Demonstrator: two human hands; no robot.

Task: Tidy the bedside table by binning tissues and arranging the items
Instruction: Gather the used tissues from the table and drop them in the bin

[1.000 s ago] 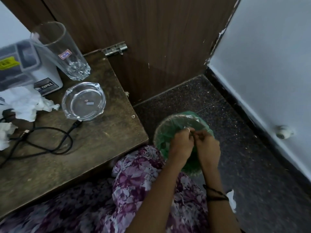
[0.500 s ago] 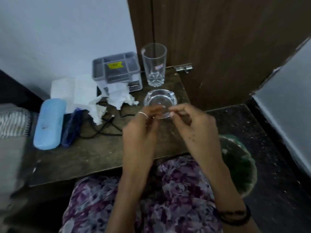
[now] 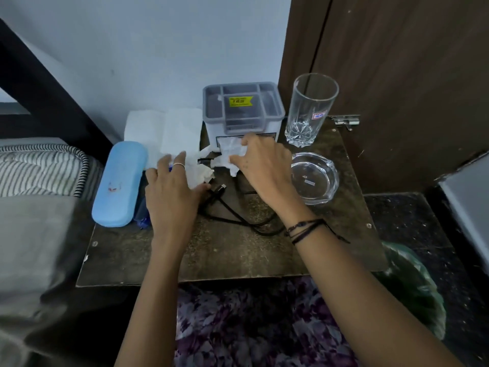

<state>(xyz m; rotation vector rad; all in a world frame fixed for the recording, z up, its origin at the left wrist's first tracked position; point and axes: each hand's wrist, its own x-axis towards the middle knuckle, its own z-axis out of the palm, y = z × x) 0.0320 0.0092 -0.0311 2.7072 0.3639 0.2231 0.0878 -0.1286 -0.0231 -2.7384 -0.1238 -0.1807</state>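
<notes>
On the dark wooden bedside table (image 3: 238, 255), white crumpled tissues lie near the back. My right hand (image 3: 260, 165) closes its fingers on one crumpled tissue (image 3: 229, 153) in front of the grey organiser box (image 3: 242, 109). Over a second crumpled tissue (image 3: 201, 174), my left hand (image 3: 173, 189) rests with fingers spread, a ring on one finger. A flat tissue sheet (image 3: 169, 131) leans at the wall behind. The green-lined bin (image 3: 415, 290) stands on the floor at the lower right.
A tall empty glass (image 3: 311, 109) and a glass ashtray (image 3: 315, 177) sit at the right. A light blue glasses case (image 3: 119, 184) lies at the left edge with a blue item beside it. A black cable (image 3: 238, 215) loops mid-table. Striped bedding (image 3: 39, 168) lies left.
The view swung from the bin back to the table. Both hands left the bin, came up over the table and reached forward onto the tissues; the right one took hold of a tissue.
</notes>
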